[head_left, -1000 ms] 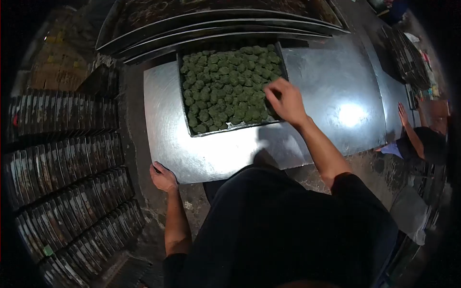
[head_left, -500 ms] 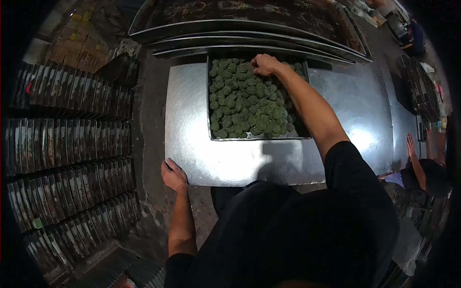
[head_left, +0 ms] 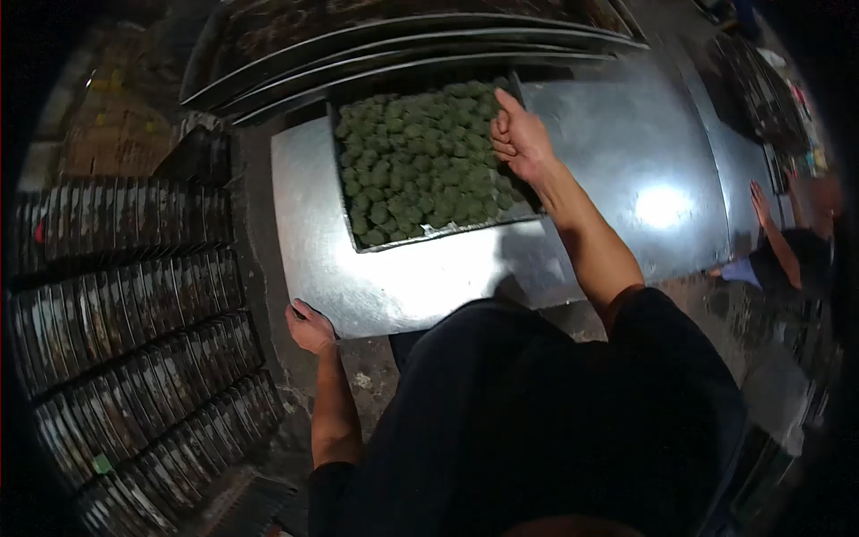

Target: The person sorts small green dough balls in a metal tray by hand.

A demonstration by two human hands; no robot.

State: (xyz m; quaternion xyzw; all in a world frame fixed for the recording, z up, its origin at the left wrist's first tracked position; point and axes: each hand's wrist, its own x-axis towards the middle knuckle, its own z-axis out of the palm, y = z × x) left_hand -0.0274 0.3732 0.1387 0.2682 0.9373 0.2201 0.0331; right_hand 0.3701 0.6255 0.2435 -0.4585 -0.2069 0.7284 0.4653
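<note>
A rectangular metal tray [head_left: 429,234] lies on the shiny metal table [head_left: 300,224], filled with many rough, dark green rounded lumps [head_left: 416,161]. Over the tray's right side is my right hand [head_left: 523,143], its fingers curled in and its thumb stretched away from me. Whatever those fingers may hold is hidden. My left hand [head_left: 311,328] covers the table's near left corner, fingers bent around it, with part of the grip out of sight.
Large dark trays [head_left: 429,45] with metal rims are stacked beyond the table. Rows of upright metal trays [head_left: 134,286] stand on the left. Another person's arm [head_left: 780,243] reaches over the far right end, near more stacked trays [head_left: 761,98].
My right hand has drawn back from the tray's far part to its right side, thumb now out. The view has shifted and turned slightly. My left hand keeps to the corner.
</note>
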